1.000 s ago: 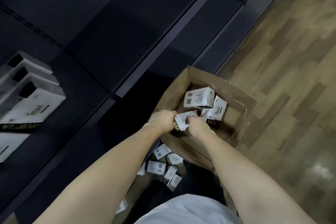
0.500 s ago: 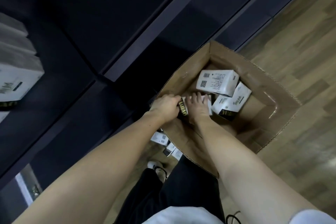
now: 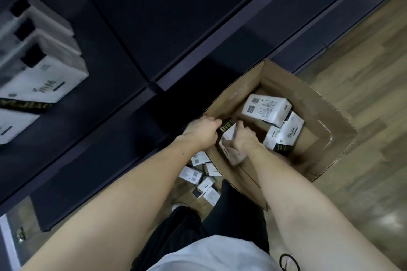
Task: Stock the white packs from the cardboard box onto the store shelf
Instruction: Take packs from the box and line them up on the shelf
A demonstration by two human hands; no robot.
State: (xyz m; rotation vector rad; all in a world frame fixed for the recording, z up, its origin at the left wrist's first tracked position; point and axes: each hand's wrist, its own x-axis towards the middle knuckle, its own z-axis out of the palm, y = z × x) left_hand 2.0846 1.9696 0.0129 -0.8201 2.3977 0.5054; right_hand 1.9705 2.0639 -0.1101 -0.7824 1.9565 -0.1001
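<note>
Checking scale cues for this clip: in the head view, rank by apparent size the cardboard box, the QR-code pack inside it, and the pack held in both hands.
1. Cardboard box
2. QR-code pack
3. Held pack, though the hands hide much of it, so ranks 2 and 3 are unsure.

floor (image 3: 363,116): brown wood-look planks, glossy patch at lower right
trousers (image 3: 187,233): black, at bottom centre
shoe (image 3: 177,206): white toe showing just beside the trouser leg
shirt (image 3: 211,255): white, at the bottom edge

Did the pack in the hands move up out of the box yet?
No. The pack is gripped by both hands at the same near wall of the box, beside the two packs lying inside.
</note>
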